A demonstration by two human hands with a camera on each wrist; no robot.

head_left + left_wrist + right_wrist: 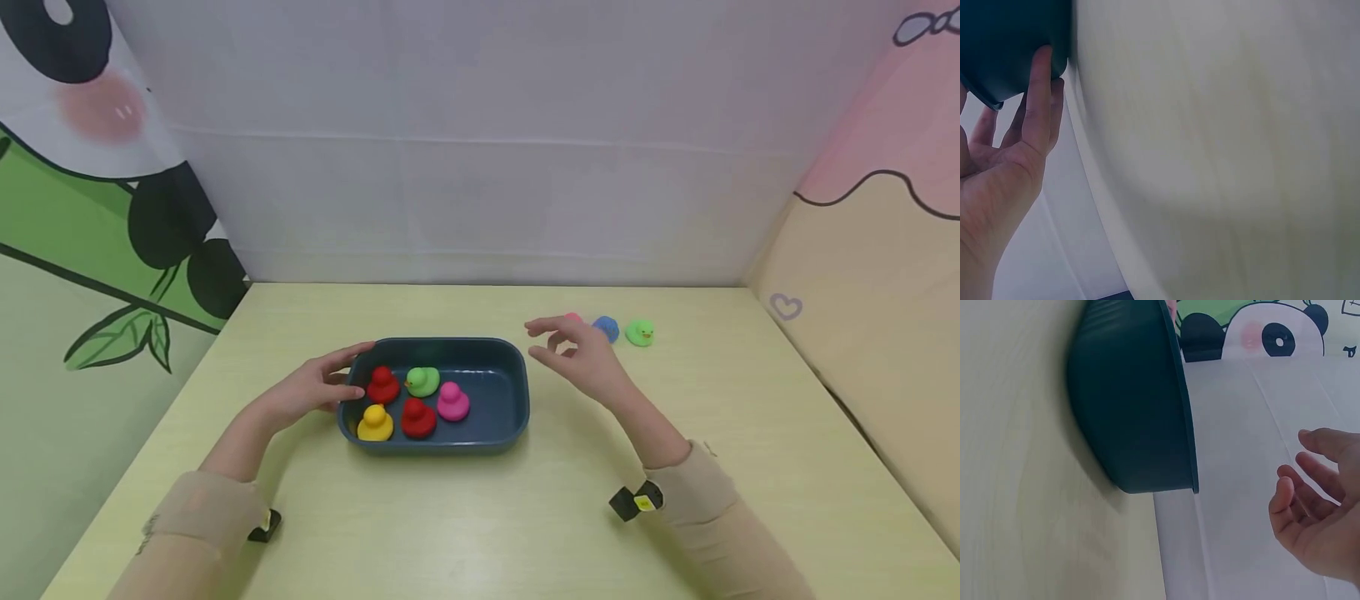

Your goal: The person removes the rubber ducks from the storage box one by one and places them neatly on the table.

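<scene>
A dark blue-green rectangular tub (491, 375) stands on the table. Inside are a red duck (383, 386) at the back left, a light green duck (423, 382), a pink duck (453, 402), another red duck (417, 419) and a yellow duck (375, 424) at the front left. My left hand (309, 387) grips the tub's left end, thumb over the rim and fingers against the outer wall (1004, 50). Just beyond the tub's right end, my right hand (585, 358) hovers with loosely bent fingers, holding nothing. In the right wrist view, a gap separates it from the tub (1135, 406).
Behind my right hand, a blue ball-like thing (606, 328) and a green duck (640, 332) lie on the table (465, 525). A pink thing (573, 317) there is mostly hidden by the hand. A white cloth wall (480, 200) rises at the table's back edge.
</scene>
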